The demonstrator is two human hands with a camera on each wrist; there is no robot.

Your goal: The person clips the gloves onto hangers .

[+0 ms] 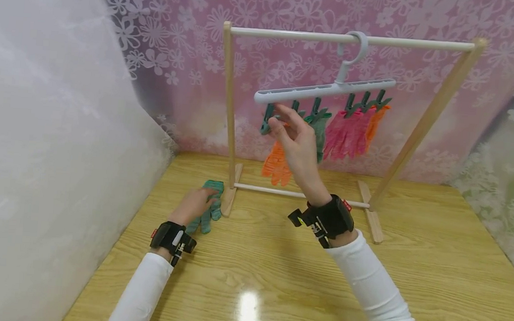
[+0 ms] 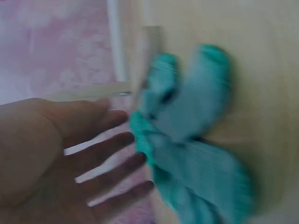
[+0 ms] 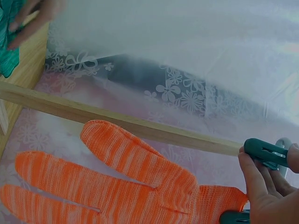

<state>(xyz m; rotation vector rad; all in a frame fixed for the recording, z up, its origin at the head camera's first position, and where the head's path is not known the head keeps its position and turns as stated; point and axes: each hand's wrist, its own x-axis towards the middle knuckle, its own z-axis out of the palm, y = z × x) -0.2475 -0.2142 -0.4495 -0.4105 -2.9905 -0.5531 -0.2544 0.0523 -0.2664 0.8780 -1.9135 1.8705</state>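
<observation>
My left hand [image 1: 193, 205] is over a green knit glove [image 1: 206, 221] lying on the table, its fingers spread and nearly straight. In the left wrist view the fingertips are at the edge of the blurred glove [image 2: 196, 163]; whether they touch it I cannot tell. Raised to the left end of the grey-white clip hanger [image 1: 306, 92], my right hand [image 1: 301, 146] pinches a dark green clip [image 3: 264, 151] between thumb and fingers. No glove shows in that clip. Beside it an orange glove [image 3: 135, 186] hangs from another clip [image 3: 235, 217].
The hanger hooks over the white top rail [image 1: 292, 35] of a wooden stand, tilted with its left end lower. Further right hang a green glove [image 1: 320, 140], a pink glove [image 1: 343, 136] and an orange glove [image 1: 375, 124]. The stand's left foot [image 1: 229, 201] is beside the table glove.
</observation>
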